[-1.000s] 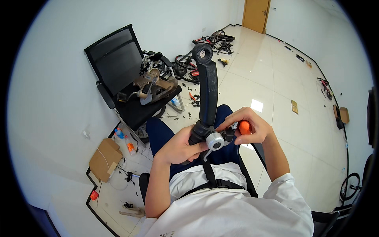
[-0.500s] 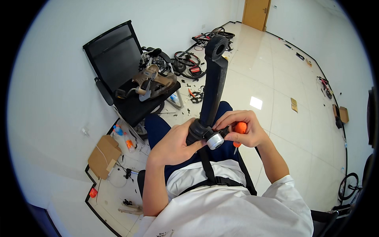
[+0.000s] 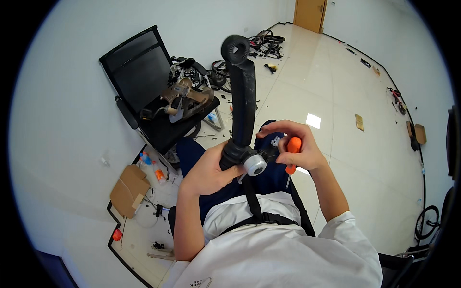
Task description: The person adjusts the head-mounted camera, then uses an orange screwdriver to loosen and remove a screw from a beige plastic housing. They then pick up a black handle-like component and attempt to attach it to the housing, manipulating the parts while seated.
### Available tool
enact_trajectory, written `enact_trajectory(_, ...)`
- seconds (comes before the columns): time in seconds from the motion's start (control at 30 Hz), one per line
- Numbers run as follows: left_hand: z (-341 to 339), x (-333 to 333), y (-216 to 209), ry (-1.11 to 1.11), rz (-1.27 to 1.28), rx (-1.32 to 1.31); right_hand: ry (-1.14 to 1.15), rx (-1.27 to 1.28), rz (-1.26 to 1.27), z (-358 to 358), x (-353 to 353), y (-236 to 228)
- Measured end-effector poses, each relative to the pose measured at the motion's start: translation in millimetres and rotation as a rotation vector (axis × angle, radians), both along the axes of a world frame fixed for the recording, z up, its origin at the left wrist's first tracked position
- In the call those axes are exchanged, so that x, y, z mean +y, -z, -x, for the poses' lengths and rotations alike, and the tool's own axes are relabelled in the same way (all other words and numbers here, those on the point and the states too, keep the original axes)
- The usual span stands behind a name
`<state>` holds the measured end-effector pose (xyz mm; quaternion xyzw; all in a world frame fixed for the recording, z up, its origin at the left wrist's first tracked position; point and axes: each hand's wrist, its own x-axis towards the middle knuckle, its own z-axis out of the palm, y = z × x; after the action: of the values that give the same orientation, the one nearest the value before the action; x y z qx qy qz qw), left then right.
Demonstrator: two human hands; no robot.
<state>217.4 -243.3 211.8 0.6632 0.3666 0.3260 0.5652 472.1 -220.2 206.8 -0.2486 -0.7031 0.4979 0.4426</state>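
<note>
My left hand [image 3: 206,170] is wrapped round the lower end of a black handlebar piece [image 3: 243,101], which stands nearly upright over my lap and ends at the top in a toothed ring. A silver bicycle bell [image 3: 255,164] with a black clamp sits on the bar beside my left thumb. In my right hand [image 3: 307,151] is an orange-handled screwdriver [image 3: 294,145], its shaft pointing down. The thumb holds it against the palm, while the forefinger arches away towards the bar. A small pale thing [image 3: 275,141] by the right fingers is too small to name.
On the left, a black office chair [image 3: 137,77] carries a brown power tool [image 3: 185,98]. Below it are an open cardboard box [image 3: 128,191] and plastic bottles [image 3: 158,173]. Bicycle parts [image 3: 266,45] lie along the far wall, and a folded bicycle wheel [image 3: 427,223] stands at right.
The handlebar piece has tilted left at its top, and the bell has shifted slightly left. My right hand has drawn off the bell clamp, its fingers opening while the screwdriver stays in it.
</note>
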Motion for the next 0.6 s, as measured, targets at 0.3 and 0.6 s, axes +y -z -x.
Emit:
enact_trajectory(0.3,10.9,1.7,2.7,0.077,0.062,-0.137,-0.091,0.28,0.368,18.8,5.4,37.1)
enact_trajectory(0.6,8.9,5.4,7.7,0.015,0.041,-0.126,0.096,0.234,0.291,19.6,-1.5,36.7)
